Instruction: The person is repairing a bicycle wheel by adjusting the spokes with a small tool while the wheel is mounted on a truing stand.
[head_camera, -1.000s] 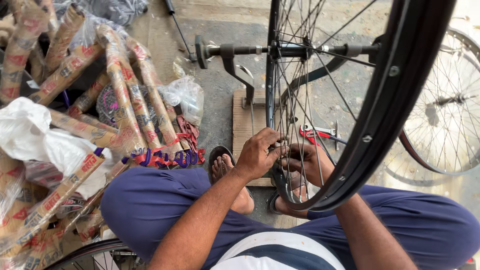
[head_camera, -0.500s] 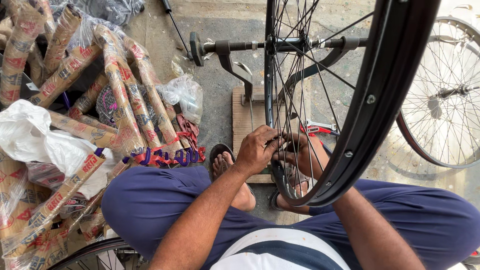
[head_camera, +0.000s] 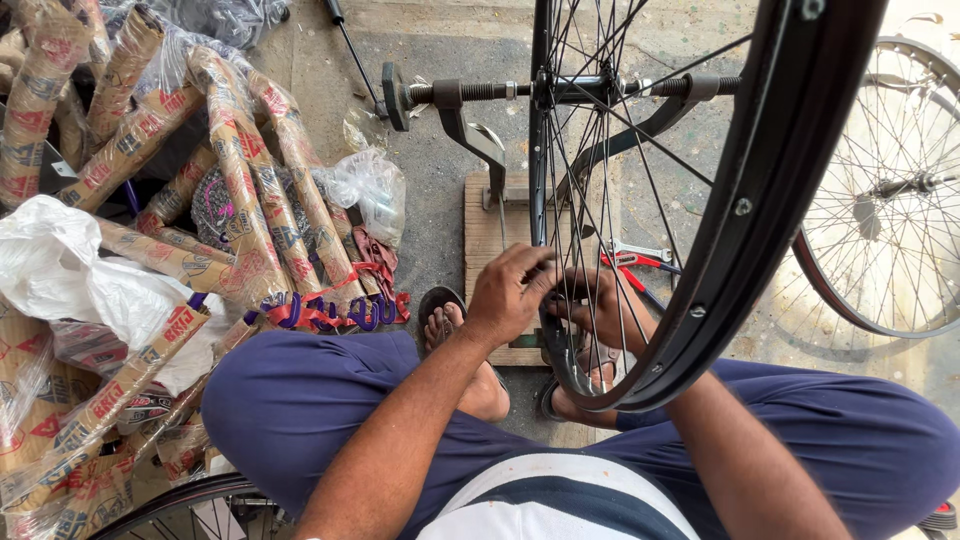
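A black bicycle wheel (head_camera: 770, 170) with thin steel spokes stands upright in a metal truing stand (head_camera: 470, 120), its hub on a threaded axle. My left hand (head_camera: 512, 292) pinches the low part of the rim from the left side, fingers curled on the rim edge. My right hand (head_camera: 602, 305) sits behind the spokes on the other side of the rim, fingers closed near the same spot; what it holds is hidden. Both hands meet just above my sandalled feet.
Paper-wrapped bicycle frames (head_camera: 240, 190) are piled on the left with white plastic bags (head_camera: 70, 270). The stand sits on a wooden board (head_camera: 490, 230). Red-handled pliers (head_camera: 630, 258) lie beyond the hands. A second spoked wheel (head_camera: 890, 220) lies at the right.
The view has shifted slightly; my hands stay on the low rim with small finger movements. The wheel looks slightly turned.
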